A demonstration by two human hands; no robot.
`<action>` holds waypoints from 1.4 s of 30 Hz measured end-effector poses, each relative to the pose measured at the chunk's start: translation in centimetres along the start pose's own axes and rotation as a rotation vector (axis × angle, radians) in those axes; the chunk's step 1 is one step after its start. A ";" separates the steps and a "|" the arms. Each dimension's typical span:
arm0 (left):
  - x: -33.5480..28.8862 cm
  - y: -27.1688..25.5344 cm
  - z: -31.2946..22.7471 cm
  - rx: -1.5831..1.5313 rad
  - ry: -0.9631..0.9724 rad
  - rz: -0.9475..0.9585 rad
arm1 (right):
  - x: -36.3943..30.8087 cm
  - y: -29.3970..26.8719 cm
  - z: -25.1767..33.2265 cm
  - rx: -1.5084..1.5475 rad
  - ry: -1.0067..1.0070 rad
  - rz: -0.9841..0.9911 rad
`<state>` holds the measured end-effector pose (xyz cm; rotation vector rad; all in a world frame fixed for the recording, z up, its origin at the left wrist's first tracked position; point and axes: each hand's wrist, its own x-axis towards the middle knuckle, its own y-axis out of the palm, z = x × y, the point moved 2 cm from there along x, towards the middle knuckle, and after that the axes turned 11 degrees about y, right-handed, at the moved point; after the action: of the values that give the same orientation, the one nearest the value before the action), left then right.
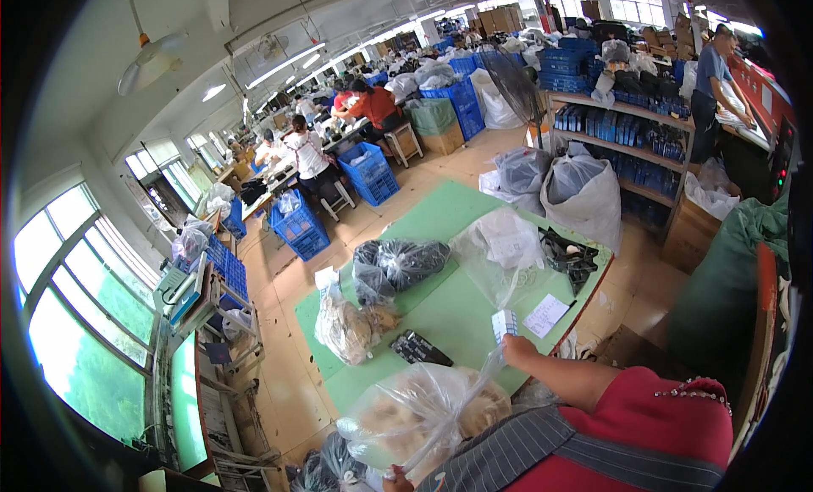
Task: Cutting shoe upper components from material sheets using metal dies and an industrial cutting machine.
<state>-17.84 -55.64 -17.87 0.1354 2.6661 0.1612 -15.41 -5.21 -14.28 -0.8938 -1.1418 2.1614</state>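
Near the front of the green-topped table (440, 211) lies a clear plastic bag (398, 411) with soft beige goods inside. My right hand (518, 353) is closed on a gathered corner of this bag, pulling the film taut. At the lower edge of the picture, my left hand (396, 479) is closed on the bag's near side, its fingers only partly showing. A small blue-and-white box (504, 324) sits just beyond my right hand, beside a written sheet of paper (546, 315). Left of these rests a dark, flat pack (421, 348).
Farther up the table are a bag of dark goods (402, 263), a bag of beige goods (343, 329), a clear bag (504, 246) and black straps (569, 259). Shelves (627, 111), a fan (512, 81) and blue crates (301, 225) stand beyond. Several people work farther off.
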 end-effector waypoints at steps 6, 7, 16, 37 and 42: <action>-2.6 14.9 -13.0 0.079 0.693 0.268 | -5.4 -10.7 11.5 0.544 -0.676 0.409; -2.4 16.9 -14.0 0.157 0.637 0.296 | -7.5 -11.9 13.9 0.504 -0.857 0.415; -2.4 27.1 -11.0 1.024 1.559 0.176 | -15.2 -11.4 16.4 0.352 -1.119 0.914; 6.1 18.6 -12.6 0.174 0.255 0.761 | -8.7 -9.1 19.8 0.721 -0.941 0.782; 3.1 20.6 -16.8 0.630 0.492 0.881 | -8.4 -1.6 19.9 0.705 -0.849 0.866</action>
<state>-26.83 -36.46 -1.51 1.6422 2.8124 -0.4341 -24.80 -20.29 -1.96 -0.0801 -0.1255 3.4869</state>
